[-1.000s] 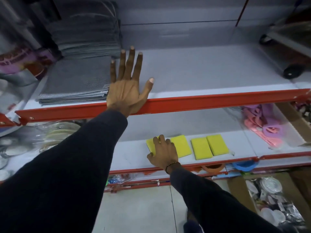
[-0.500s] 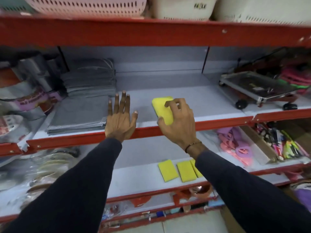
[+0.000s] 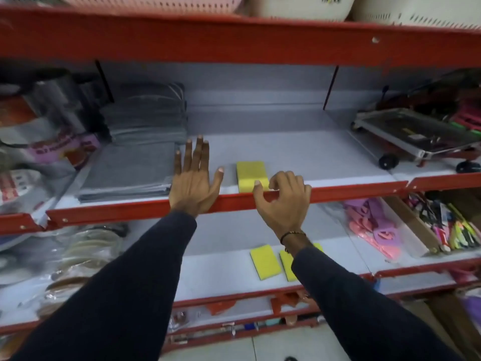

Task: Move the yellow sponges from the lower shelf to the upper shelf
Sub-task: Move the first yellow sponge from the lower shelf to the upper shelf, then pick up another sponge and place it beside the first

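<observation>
One yellow sponge [image 3: 251,175] lies flat on the upper shelf [image 3: 325,162], just behind its red front rail. My right hand [image 3: 282,201] hovers at the rail right in front of that sponge, fingers loosely curled and holding nothing. My left hand [image 3: 195,178] rests flat, fingers spread, on the upper shelf to the sponge's left. On the lower shelf [image 3: 218,267] a yellow sponge [image 3: 265,261] lies in full view. A second sponge [image 3: 287,265] beside it is partly covered by my right sleeve, and a yellow corner [image 3: 318,247] shows past the wrist.
Folded grey cloths [image 3: 130,168] are stacked left of my left hand. A wheeled metal tray [image 3: 416,139] stands at the upper shelf's right. Pink and purple items in plastic [image 3: 369,227] lie right of the lower sponges. Baskets [image 3: 299,6] sit on the top shelf.
My right hand lifted a sponge from the lower shelf, set it on the upper shelf, let go and drew back to the rail. My left hand stayed on the upper shelf.
</observation>
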Demonstrator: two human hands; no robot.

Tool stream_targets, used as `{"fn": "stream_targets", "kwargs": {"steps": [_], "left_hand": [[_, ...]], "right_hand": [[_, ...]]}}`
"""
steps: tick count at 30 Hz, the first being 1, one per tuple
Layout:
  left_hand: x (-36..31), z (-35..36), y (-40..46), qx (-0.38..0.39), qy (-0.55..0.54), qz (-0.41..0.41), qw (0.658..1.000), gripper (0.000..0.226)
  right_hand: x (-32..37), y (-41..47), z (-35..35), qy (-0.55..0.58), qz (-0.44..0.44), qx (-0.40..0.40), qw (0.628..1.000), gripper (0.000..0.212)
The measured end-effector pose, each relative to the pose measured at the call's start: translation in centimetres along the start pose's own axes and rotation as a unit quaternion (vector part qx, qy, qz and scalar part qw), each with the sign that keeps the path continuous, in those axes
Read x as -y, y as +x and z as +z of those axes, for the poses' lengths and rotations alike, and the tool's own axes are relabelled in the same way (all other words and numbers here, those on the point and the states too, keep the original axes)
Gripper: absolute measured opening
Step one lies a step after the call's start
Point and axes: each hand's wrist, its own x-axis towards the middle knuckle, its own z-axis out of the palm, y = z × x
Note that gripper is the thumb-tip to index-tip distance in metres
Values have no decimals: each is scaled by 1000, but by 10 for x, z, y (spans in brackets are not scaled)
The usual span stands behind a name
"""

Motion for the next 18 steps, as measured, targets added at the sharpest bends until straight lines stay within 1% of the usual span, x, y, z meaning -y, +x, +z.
{"fn": "stream_targets", "kwargs": {"steps": [2, 3, 4, 5, 6, 7, 8, 9, 10, 12, 16, 18], "left_hand": [[-1, 5, -1, 7, -4, 0, 1000, 80], [0, 7, -2, 8, -3, 1, 1000, 79], [0, 9, -3, 8, 0, 1, 1000, 79], [0, 8, -3, 6, 2, 2, 1000, 79], [1, 9, -2, 10, 2, 3, 1000, 78], [2, 9, 1, 11, 0, 2, 1000, 78], [3, 11, 2, 10, -1, 3, 1000, 78], [3, 13, 2, 10, 2, 4, 1000, 78], [3, 14, 2, 9, 5, 5, 1000, 78], [3, 16, 4, 12, 5, 2, 1000, 78], [1, 11, 4, 7, 12, 6, 1000, 77], [0, 8, 2, 11, 13, 10, 1000, 77]], "right_hand": [[-26, -45, 0, 2, 18, 39, 999, 28], [-42, -70, 4, -14, 29, 84, 996, 25], [-58, -94, 11, -43, 40, 149, 987, 21], [-72, -114, 18, -88, 52, 237, 966, 24], [-85, -134, 29, -141, 62, 338, 928, 35], [-95, -149, 41, -188, 70, 433, 879, 49], [-103, -161, 52, -222, 72, 501, 833, 60], [-108, -171, 60, -243, 71, 544, 800, 66], [-109, -178, 68, -253, 62, 567, 781, 69], [-108, -187, 81, -252, 43, 580, 773, 70], [-90, -185, 81, -215, 22, 577, 788, 66], [-79, -178, 66, -184, 6, 566, 804, 67]]}}
